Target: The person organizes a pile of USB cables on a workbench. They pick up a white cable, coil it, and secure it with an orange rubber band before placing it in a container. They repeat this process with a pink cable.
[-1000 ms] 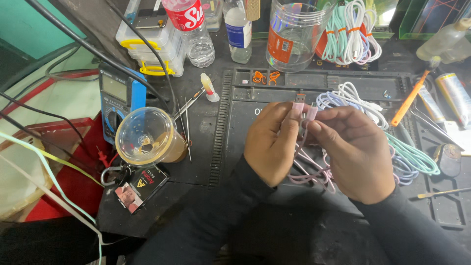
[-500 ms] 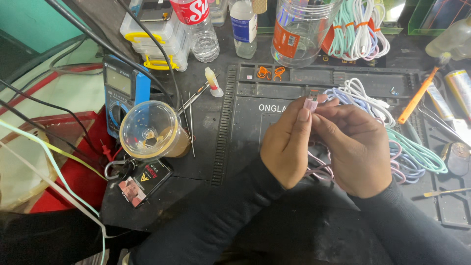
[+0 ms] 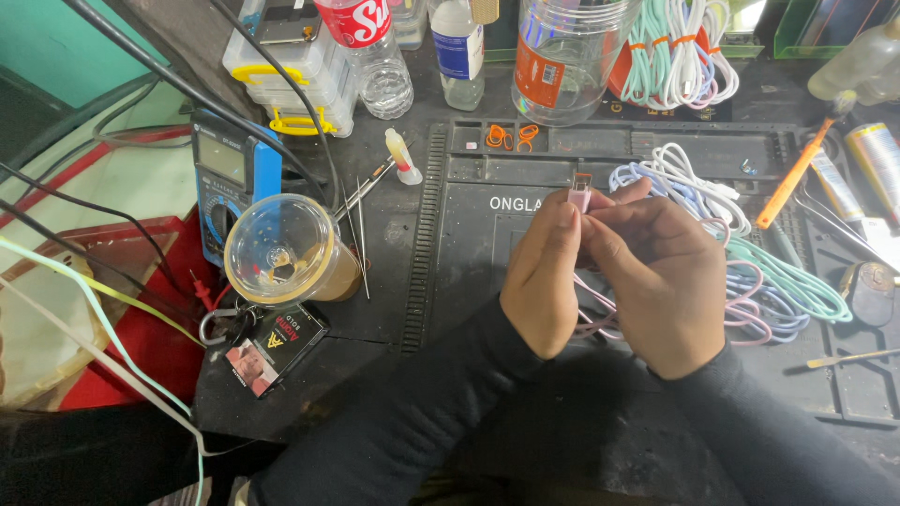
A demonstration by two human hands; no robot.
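your left hand (image 3: 544, 281) and right hand (image 3: 661, 281) pinch a pink cable plug (image 3: 580, 195) together above the black mat (image 3: 469, 244).

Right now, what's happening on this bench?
A person in dark sleeves holds a pink cable plug up over the black work mat. The left hand and right hand pinch it together at the fingertips, its pink cord trailing below. A heap of pastel cables lies just right of the hands; a multimeter and a lidded cup sit left.
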